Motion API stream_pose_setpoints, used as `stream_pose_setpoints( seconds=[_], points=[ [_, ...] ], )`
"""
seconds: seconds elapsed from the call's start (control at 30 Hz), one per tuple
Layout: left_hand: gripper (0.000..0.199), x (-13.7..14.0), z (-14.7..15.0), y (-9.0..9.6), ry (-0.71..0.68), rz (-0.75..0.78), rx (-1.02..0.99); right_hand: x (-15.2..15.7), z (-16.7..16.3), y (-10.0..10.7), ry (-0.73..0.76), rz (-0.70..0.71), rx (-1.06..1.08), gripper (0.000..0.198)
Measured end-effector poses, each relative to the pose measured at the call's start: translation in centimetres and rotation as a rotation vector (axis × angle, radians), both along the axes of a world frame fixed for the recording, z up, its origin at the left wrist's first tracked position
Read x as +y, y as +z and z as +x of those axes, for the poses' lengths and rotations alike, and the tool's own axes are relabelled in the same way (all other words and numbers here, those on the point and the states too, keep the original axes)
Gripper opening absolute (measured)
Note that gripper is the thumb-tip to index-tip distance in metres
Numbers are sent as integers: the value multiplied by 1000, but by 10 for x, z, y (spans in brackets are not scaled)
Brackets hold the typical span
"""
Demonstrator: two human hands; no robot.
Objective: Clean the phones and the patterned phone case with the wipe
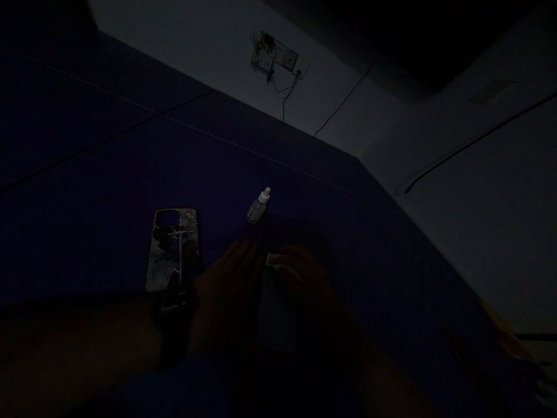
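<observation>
The picture is very dark. A flat dark rectangle that looks like a phone (277, 316) lies between my hands. Along its left side rests my left hand (228, 290), fingers bent around the edge and thumb low near its bottom; a black watch (174, 316) is on that wrist. My right hand (304, 273) pinches a small white cloth or tissue (282, 264) against the phone's upper end. Beyond the hands, a clear dropper bottle (258, 208) with a white top lies or stands tilted in view. To the left is a patterned phone case (174, 249), partly behind the watch.
The blue surface (108, 232) runs back to a pale wall (195, 46). A socket board (281, 55) with plugs and cords hangs there. A dark cable (478, 142) crosses the right wall. Something yellowish (500, 322), unclear, lies at the right edge.
</observation>
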State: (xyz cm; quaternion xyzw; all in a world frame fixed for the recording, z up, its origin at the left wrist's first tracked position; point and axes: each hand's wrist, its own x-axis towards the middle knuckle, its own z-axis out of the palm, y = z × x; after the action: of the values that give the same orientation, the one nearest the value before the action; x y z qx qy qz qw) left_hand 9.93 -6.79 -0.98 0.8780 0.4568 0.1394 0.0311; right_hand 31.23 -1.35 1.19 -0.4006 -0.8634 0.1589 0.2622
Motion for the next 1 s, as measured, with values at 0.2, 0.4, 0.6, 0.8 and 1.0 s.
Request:
stream_pose_setpoints(
  seconds=[0.2, 0.4, 0.6, 0.8, 1.0],
  points=[
    [102, 1, 0, 2, 19, -20, -1, 0, -3, 1, -11, -31, 51, 28],
    [107, 2, 2, 0, -1, -18, 9, 0, -3, 1, -58, -3, 61, 24],
    [109, 2, 2, 0, 19, -22, 20, 2, -1, -3, -12, -45, 35, 29],
    [106, -1, 0, 6, 9, -21, -8, 3, 0, -2, -79, -40, 69, 24],
    [113, 0, 2, 9, 23, -39, 27, 3, -2, 0, -19, -90, 50, 28]
  ],
)
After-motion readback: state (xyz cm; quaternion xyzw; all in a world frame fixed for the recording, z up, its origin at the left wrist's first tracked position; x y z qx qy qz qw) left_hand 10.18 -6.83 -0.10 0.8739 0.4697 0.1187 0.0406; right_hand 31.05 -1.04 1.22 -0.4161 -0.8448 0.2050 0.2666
